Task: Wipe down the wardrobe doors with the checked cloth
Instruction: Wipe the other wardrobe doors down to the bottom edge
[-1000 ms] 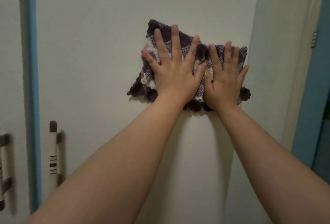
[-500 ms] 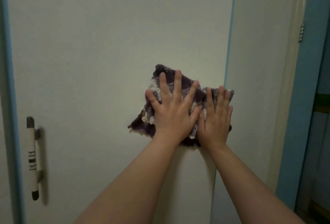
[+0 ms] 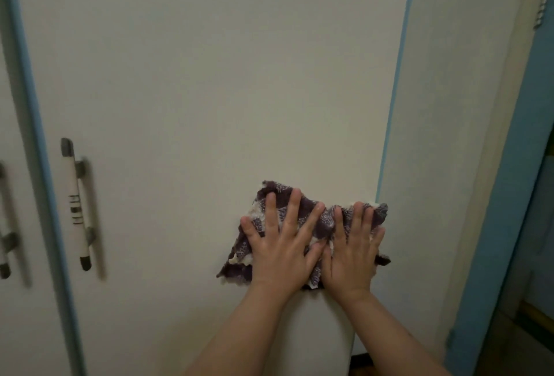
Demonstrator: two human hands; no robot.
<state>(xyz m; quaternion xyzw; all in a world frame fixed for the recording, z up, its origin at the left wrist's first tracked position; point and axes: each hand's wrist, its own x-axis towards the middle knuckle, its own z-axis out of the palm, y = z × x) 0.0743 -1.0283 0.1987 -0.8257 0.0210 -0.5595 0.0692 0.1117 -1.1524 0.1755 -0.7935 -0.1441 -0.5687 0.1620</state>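
Note:
A dark purple and white checked cloth (image 3: 323, 219) is spread flat against the pale cream wardrobe door (image 3: 209, 90), low and near the door's right edge. My left hand (image 3: 278, 246) lies flat on the cloth's left half with fingers spread. My right hand (image 3: 352, 251) lies beside it on the right half, fingers together, thumbs nearly touching. Both palms press the cloth onto the door; the cloth's right corner reaches the blue edge strip (image 3: 395, 90).
A white bar handle (image 3: 75, 204) with dark tips is on the door's left side, and another handle (image 3: 4, 243) is on the neighbouring door. The wardrobe's side panel (image 3: 449, 135) runs right, then a blue door frame (image 3: 515, 165) and a dark opening.
Both hands have slid the cloth down the door and slightly right, from the upper middle to low by the right edge. The view shifted, bringing the handles into sight at left.

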